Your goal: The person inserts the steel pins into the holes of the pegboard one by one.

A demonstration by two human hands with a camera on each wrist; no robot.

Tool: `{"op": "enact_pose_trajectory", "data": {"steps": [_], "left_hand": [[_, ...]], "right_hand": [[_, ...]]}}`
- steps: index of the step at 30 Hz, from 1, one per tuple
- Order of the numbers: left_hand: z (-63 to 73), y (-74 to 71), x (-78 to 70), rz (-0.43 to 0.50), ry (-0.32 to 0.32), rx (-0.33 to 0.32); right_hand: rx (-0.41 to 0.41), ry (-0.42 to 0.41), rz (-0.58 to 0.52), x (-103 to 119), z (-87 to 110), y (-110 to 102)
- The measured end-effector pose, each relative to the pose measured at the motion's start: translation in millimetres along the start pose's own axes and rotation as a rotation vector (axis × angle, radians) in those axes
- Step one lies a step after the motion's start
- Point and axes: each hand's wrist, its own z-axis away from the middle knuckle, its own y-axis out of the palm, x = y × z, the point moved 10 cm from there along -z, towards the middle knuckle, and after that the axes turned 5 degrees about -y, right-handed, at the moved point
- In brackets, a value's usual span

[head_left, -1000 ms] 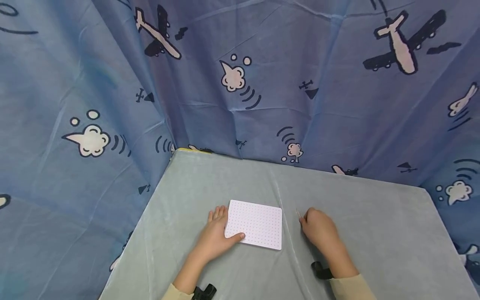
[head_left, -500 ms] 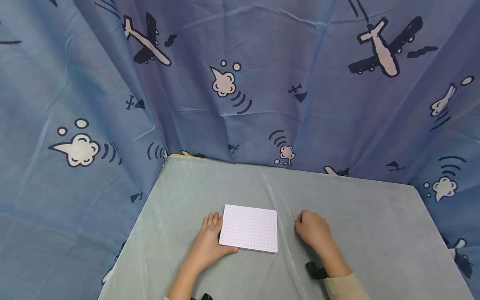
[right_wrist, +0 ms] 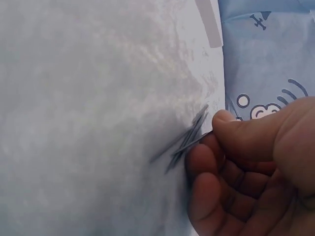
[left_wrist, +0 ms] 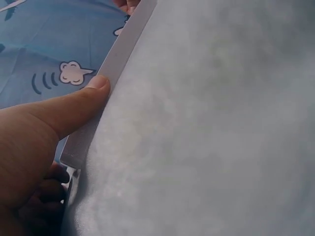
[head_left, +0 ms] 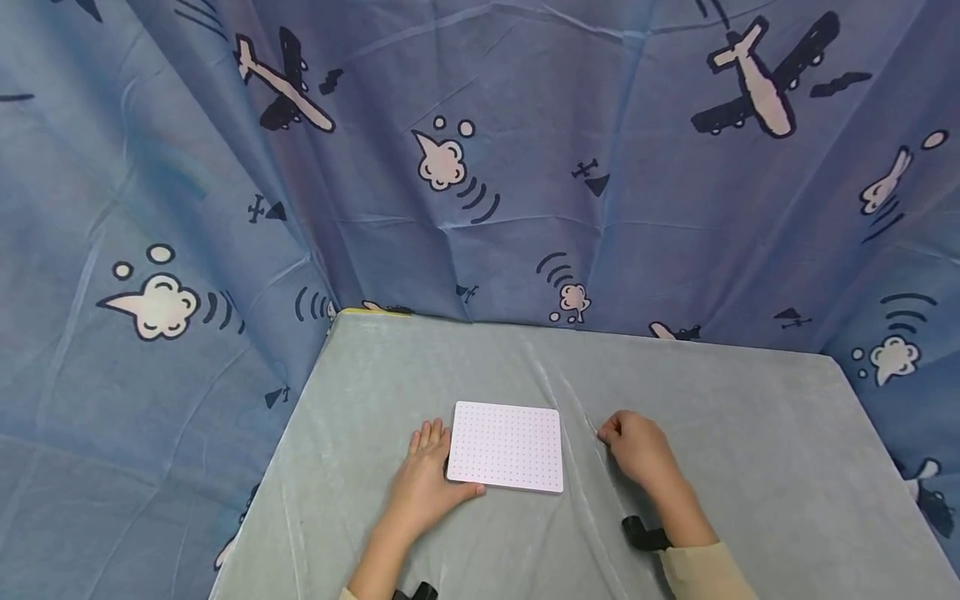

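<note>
A white rectangular board [head_left: 506, 447] with a grid of small dots or holes lies flat in the middle. My left hand [head_left: 426, 482] rests at its near left corner, fingers straight along the left side. In the left wrist view, the thumb [left_wrist: 81, 105] touches the board's side edge [left_wrist: 118, 61]. To the right of the board, my right hand [head_left: 637, 450] is low over the cloth. Thumb and forefinger pinch one end of a thin dark pin [right_wrist: 189, 143]. Several similar pins [right_wrist: 199, 118] lie bunched on the cloth beside the fingertips.
A pale grey-green cloth [head_left: 750, 450] with creases covers the table. Blue curtains [head_left: 525, 183] printed with planes and clouds hang behind it and on both sides. A black wrist camera [head_left: 641, 533] sits under the right forearm.
The left thumb has slid off the board's top to its near edge. The right hand's curled fingers have loosened, leaving a fingertip pinch. The head view has shifted slightly.
</note>
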Motion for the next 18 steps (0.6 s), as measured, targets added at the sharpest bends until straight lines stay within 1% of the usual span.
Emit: {"op": "enact_pose_trajectory", "data": {"steps": [2,6,10,14,18], "left_hand": [[-0.1,0.4,-0.9,-0.005,0.004,-0.007],[-0.7,1.2,-2.5,-0.007,0.014,-0.027],[-1.9,3.2,-2.5,-0.005,0.026,-0.03],[-1.5,1.5,-0.8,0.01,0.024,-0.038],[-1.0,-0.2,-0.9,0.023,0.024,-0.038]], "right_hand": [[-0.009,-0.004,-0.009,-2,1.0,-2],[-0.038,-0.041,-0.038,-4,3.1,-10],[-0.071,-0.07,-0.061,-2,7.2,-18],[-0.108,-0.109,-0.118,9,10.6,-24],[-0.174,-0.168,-0.181,26,12.4,-28]]}}
